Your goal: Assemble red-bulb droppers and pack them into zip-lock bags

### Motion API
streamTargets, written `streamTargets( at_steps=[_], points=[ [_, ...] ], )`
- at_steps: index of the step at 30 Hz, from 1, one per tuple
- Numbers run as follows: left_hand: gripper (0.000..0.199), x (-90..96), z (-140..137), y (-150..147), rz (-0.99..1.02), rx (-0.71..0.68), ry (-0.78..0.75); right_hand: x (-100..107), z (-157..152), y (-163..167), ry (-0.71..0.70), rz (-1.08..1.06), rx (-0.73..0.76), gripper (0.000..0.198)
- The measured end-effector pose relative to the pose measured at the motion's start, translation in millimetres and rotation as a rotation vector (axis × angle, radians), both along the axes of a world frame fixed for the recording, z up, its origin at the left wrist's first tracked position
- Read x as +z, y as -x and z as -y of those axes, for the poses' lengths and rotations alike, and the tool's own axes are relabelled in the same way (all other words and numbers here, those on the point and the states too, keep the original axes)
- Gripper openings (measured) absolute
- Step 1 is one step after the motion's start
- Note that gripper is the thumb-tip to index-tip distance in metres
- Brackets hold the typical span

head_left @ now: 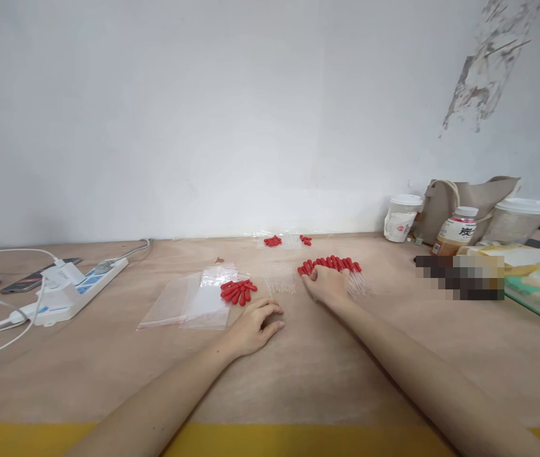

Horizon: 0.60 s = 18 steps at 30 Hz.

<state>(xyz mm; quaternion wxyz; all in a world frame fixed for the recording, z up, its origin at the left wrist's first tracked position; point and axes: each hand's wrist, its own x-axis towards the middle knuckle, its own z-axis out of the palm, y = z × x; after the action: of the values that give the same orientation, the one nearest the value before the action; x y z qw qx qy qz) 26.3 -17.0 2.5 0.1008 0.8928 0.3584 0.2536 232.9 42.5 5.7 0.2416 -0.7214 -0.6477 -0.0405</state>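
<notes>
My right hand is closed, its fingertips pinching at the red bulb of a dropper at the left end of a row of droppers. The row's clear thin tubes fan out to the right of the wrist. My left hand rests on the table with its fingers apart and nothing in them. Just beyond it, a small heap of loose red rubber bulbs lies on clear plastic bags. Between the hands and a little farther off, several clear tubes without bulbs lie side by side.
Bagged red-bulbed droppers lie by the wall. On the left are a power strip with white cables and a phone. To the right stand a lidded cup, a bottle, a bag and a green packet.
</notes>
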Motion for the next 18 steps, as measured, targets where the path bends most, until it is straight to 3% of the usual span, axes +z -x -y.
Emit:
streamTargets(
  at_steps=[3,8,18],
  points=[
    [0.021,-1.8,-1,-1,-0.013,-0.006,-0.005,5,-2,15,0.022,0.032,0.04,0.035],
    [0.021,-2.8,-3,-1,-0.012,-0.013,-0.017,14,-17,37,0.192,0.009,-0.033,0.027],
    [0.02,-2.6,-3,-2,-0.013,0.003,-0.053,17,-31,40,0.31,-0.046,-0.029,0.024]
  ],
)
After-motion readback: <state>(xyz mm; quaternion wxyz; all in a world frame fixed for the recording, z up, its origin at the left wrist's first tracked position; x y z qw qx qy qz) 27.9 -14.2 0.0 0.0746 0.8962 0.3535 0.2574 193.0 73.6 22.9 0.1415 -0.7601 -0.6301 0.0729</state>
